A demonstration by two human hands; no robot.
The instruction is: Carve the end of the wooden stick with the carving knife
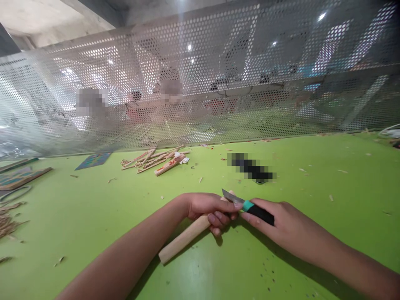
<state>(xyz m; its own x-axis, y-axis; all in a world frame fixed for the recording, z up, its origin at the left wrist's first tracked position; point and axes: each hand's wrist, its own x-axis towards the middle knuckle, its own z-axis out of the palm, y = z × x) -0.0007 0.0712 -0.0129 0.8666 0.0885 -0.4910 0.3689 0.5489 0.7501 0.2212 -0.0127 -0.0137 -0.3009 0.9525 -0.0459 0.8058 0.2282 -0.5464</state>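
My left hand [214, 210] is wrapped round a pale wooden stick [186, 239], whose lower end points toward the near left and whose far end shows just past my thumb. My right hand [265, 214] grips a knife with a black and teal handle [261, 213]. The knife's blade [231, 196] points up and left, across the far end of the stick, beside my left thumb. Whether the edge touches the wood cannot be made out.
Thin wooden sticks [153, 159] lie in a heap near the perforated metal screen [193, 100]. A blurred black object [251, 167] rests beyond my hands. Shavings [8, 225], a flat patterned sheet [93, 161] and a board [26, 178] are at left on the green table [103, 216].
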